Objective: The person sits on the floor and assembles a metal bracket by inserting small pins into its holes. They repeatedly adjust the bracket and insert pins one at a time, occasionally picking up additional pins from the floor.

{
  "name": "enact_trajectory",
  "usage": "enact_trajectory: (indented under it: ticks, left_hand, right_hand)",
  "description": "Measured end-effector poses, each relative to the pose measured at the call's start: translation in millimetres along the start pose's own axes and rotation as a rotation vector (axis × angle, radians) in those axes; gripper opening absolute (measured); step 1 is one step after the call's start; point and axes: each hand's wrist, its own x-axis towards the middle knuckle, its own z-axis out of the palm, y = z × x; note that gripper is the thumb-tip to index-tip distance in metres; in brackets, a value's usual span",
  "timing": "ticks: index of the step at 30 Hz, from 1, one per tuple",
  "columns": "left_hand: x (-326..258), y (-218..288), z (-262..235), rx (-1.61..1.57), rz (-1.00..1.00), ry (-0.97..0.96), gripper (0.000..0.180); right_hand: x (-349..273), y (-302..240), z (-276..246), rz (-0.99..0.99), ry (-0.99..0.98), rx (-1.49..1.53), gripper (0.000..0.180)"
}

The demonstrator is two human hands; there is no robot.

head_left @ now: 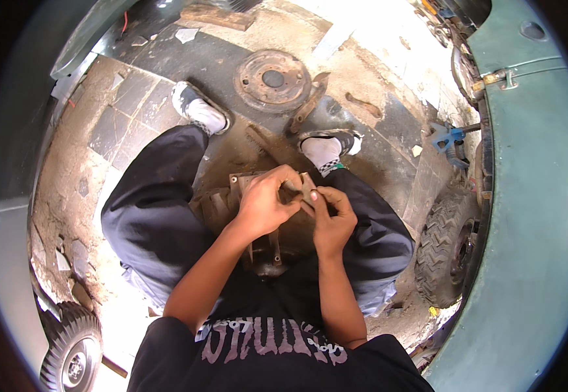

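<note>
Left hand (265, 202) and right hand (333, 221) pinch a small part (307, 185) above a metal housing (217, 209), rusty disc (258, 85) beyond them.

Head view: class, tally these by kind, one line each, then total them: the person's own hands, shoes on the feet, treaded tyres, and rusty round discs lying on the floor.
Hands: 2 (left hand, right hand)
Shoes: 2 (left shoe, right shoe)
Treaded tyres: 2 (left tyre, right tyre)
Rusty round disc: 1
Total: 7
</note>
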Motion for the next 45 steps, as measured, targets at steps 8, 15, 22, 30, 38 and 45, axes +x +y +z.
enact_trajectory:
  ticks: [8, 15, 22, 30, 38, 45]
  left_hand:
    - [-6.2, 1.6, 6.3, 0.236, 0.135, -0.050, 0.021]
    - [-3.1, -8.0, 23.1, 0.103, 0.137, 0.194, 0.026]
    - [-2.1, -3.9, 15.8, -0.105, -0.032, 0.020, 0.035]
    - [-2.5, -8.7, 14.1, -0.162, -0.069, 0.004, 0.058]
    - [-0.4, -6.1, 14.1, -0.179, -0.101, 0.029, 0.061]
    - [-0.3, -6.1, 12.9, -0.213, -0.112, -0.008, 0.063]
  right_hand:
    - [5.7, 7.9, -10.3, -0.202, 0.117, -0.326, 0.012]
    - [-0.9, 4.4, -5.5, -0.169, 0.079, -0.276, 0.015]
    - [3.8, 9.2, -15.0, -0.108, 0.054, -0.284, 0.018]
    - [7.0, 14.0, -13.4, -0.058, -0.051, -0.217, 0.024]
    - [1.5, 16.6, -5.7, -0.103, -0.027, -0.188, 0.024]
    - [2.9, 24.4, -6.0, -0.033, -0.003, -0.165, 0.023]
